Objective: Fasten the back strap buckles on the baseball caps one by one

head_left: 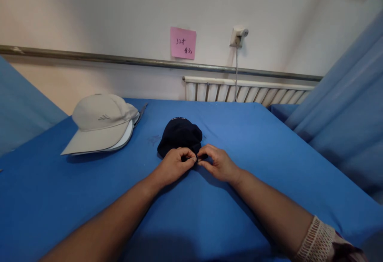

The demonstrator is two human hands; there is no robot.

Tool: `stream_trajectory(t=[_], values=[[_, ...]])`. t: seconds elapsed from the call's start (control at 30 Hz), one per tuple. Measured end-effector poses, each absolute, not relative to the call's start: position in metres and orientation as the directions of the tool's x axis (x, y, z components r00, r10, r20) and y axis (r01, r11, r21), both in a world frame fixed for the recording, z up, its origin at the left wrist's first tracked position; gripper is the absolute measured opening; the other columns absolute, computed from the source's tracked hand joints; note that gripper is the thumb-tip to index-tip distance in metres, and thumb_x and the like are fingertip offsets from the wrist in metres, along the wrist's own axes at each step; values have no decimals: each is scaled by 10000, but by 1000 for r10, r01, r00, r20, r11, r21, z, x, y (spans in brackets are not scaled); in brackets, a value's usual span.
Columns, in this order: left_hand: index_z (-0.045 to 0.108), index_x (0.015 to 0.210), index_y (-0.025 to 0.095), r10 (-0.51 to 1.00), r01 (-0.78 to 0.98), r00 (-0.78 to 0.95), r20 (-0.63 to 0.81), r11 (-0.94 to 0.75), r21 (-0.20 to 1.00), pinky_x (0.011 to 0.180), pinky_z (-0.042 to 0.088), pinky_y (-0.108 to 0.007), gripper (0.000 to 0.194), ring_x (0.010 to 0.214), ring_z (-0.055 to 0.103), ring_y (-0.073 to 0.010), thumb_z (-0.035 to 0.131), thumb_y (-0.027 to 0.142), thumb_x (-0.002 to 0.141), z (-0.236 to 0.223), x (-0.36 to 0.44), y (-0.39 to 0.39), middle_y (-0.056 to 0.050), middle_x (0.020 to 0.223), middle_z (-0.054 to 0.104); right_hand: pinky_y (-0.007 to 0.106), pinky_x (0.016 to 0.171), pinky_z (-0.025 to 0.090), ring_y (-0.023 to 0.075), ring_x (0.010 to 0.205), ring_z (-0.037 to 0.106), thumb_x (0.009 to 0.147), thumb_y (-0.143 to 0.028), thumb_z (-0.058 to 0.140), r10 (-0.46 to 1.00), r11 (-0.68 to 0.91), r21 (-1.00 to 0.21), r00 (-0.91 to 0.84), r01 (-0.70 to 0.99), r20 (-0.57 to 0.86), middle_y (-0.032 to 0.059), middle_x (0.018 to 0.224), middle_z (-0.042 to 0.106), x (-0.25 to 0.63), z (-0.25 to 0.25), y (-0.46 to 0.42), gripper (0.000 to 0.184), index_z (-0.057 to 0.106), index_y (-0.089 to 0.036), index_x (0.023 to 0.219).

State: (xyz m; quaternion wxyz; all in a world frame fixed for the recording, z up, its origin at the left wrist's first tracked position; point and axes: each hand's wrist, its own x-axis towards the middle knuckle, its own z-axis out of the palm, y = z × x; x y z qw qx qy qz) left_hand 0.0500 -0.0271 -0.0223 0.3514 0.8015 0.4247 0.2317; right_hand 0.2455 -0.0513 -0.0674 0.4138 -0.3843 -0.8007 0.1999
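A black cap [178,134] lies on the blue-covered table in front of me, with small white lettering near its top. My left hand [179,161] is at its near edge, thumb and forefinger pinched together. Close beside it, my right hand [218,162] is pinched too, and the fingertips of both hands almost meet. Between them is a small dark part at the cap's near right edge, seemingly its strap; the fingers hide most of it.
At the left sits a stack of caps [100,112], a beige one on top. Behind the blue table cover [233,130] are a white radiator [221,90], a metal rail [125,59], a pink note [183,43] and a plugged socket [237,38]. Blue curtains [347,82] hang on both sides.
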Motion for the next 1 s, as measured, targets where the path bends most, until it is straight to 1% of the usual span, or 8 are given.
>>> stream_trajectory(t=[0.1, 0.2, 0.4, 0.53, 0.67, 0.8, 0.87, 1.0], values=[[692, 775, 179, 849, 518, 523, 78, -389, 762, 579, 412, -241, 189, 607, 548, -124, 546, 289, 822, -24, 50, -27, 2, 684, 657, 324, 778, 505, 172, 850, 614, 870, -191, 608, 790, 612, -646, -339, 456, 510, 38, 933, 639, 246, -68, -52, 95, 585, -217, 958], [688, 790, 182, 849, 500, 521, 89, -388, 774, 599, 421, -245, 196, 635, 561, -130, 551, 317, 827, -26, 49, -26, -1, 702, 658, 323, 768, 507, 172, 843, 614, 868, -197, 612, 795, 606, -646, -327, 464, 512, 37, 928, 639, 247, -69, -52, 104, 586, -219, 966], [676, 767, 176, 846, 502, 531, 56, -367, 783, 550, 389, -237, 207, 593, 520, -118, 557, 337, 817, -27, 50, -27, 6, 661, 618, 327, 772, 507, 174, 853, 610, 874, -185, 603, 777, 629, -624, -366, 464, 512, 38, 933, 643, 246, -68, -52, 106, 582, -220, 971], [666, 760, 176, 853, 497, 518, 56, -354, 793, 561, 397, -242, 195, 596, 525, -119, 559, 329, 816, -27, 52, -29, 4, 665, 623, 336, 782, 507, 182, 867, 610, 882, -179, 584, 775, 631, -609, -368, 480, 514, 46, 941, 641, 245, -67, -53, 98, 574, -221, 971], [672, 801, 186, 831, 515, 548, 90, -420, 748, 620, 426, -264, 204, 654, 572, -141, 540, 336, 846, -23, 49, -28, -9, 722, 661, 336, 782, 508, 184, 872, 612, 893, -192, 574, 776, 631, -610, -366, 480, 514, 49, 941, 635, 246, -69, -52, 99, 572, -217, 989], [698, 903, 220, 776, 530, 608, 169, -554, 642, 770, 442, -301, 198, 818, 621, -174, 520, 298, 866, -17, 42, -25, -16, 878, 704, 336, 781, 506, 180, 865, 614, 890, -205, 586, 791, 610, -621, -340, 492, 509, 44, 946, 634, 250, -70, -49, 118, 579, -218, 1007], [702, 880, 223, 765, 529, 618, 182, -576, 623, 786, 439, -302, 186, 819, 622, -175, 528, 285, 858, -15, 41, -23, -10, 867, 703, 336, 781, 504, 180, 863, 614, 887, -200, 589, 795, 605, -620, -334, 499, 507, 45, 947, 636, 250, -70, -49, 117, 582, -214, 1003], [680, 766, 202, 783, 533, 602, 158, -541, 650, 708, 432, -284, 166, 717, 598, -156, 550, 277, 838, -18, 43, -23, -2, 758, 676, 329, 783, 487, 175, 866, 606, 881, -169, 590, 785, 619, -597, -361, 510, 504, 42, 950, 641, 249, -67, -51, 125, 576, -215, 996]])
